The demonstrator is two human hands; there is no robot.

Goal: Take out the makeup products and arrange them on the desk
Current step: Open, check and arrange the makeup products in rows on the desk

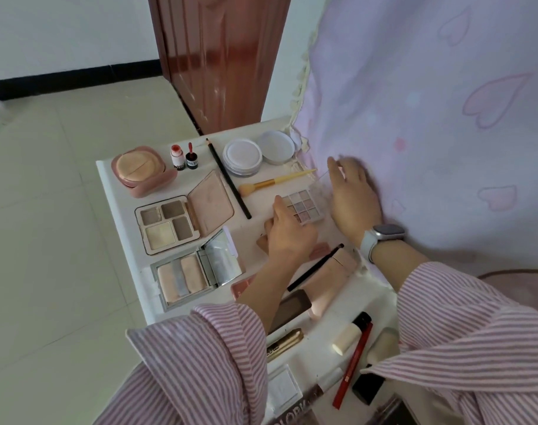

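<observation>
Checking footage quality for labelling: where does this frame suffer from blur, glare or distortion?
Head view: the right hand is motion-blurred near its fingers; glare washes the mirror compact; wide-angle bending curves the desk edge and door; lighting is soft daylight, with weak shadows.

Pencil (228, 178) between four-pan palette (166, 223) at left and brush (274, 181), nine-pan palette (303, 207) at right, all on desk (120, 216).

Home bedroom, tiled floor (62, 210), wooden door (218, 56), heart-print curtain (430, 118), white desk (117, 191)
</observation>
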